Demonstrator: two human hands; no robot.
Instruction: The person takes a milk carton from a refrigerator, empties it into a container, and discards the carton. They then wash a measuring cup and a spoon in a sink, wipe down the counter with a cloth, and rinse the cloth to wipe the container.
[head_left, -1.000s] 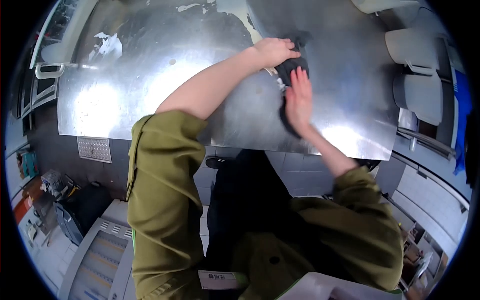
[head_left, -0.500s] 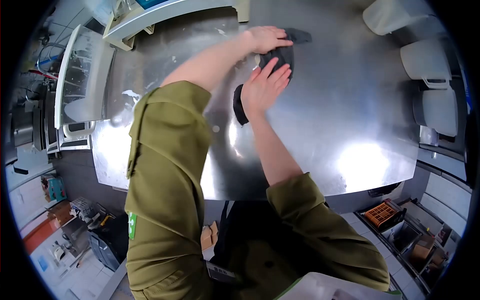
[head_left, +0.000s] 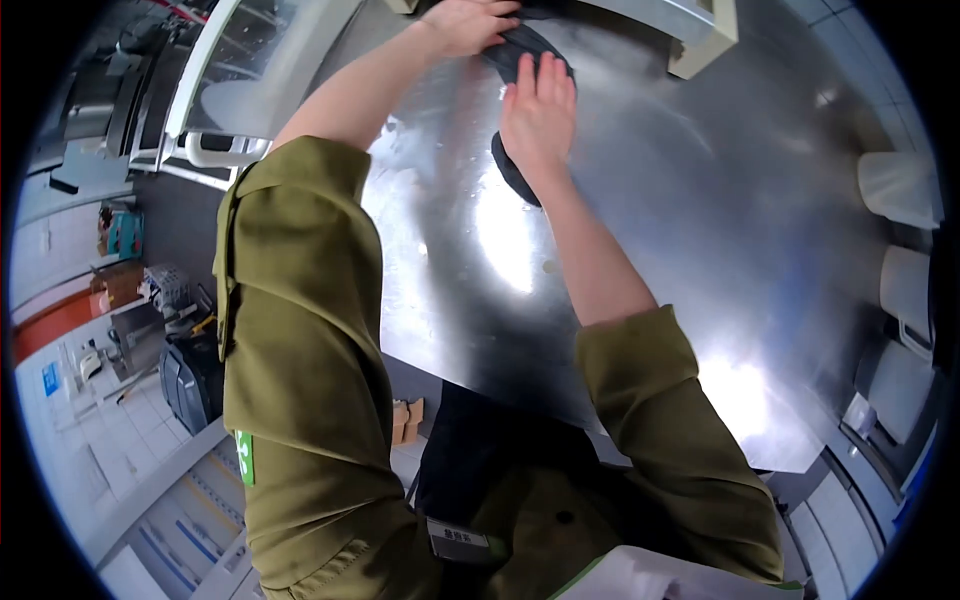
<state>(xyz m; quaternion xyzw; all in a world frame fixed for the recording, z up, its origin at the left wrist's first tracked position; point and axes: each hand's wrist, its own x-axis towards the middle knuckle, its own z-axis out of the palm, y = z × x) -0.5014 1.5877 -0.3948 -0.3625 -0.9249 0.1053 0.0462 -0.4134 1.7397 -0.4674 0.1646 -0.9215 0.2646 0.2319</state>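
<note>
A dark cloth [head_left: 527,42] lies bunched on the stainless steel table [head_left: 640,200], near the top of the head view. My left hand [head_left: 468,24] rests on the cloth's far end, fingers stretched out. Nearer to me, my right hand [head_left: 540,115] presses flat on the same cloth with its fingers extended. Part of the cloth [head_left: 512,172] sticks out beside and below my right palm. Some of it is hidden under both hands. Wet, shiny streaks show on the metal left of my right hand.
A raised shelf with a cream-coloured leg [head_left: 705,42] stands on the table's far side. To the left is a clear, white-edged panel [head_left: 270,70]. Pale plastic containers [head_left: 900,190] line the right. The table's front edge [head_left: 480,392] runs close to my body.
My view has turned left. Both hands and the cloth have moved leftward across the table, and the shelf leg now appears to their right.
</note>
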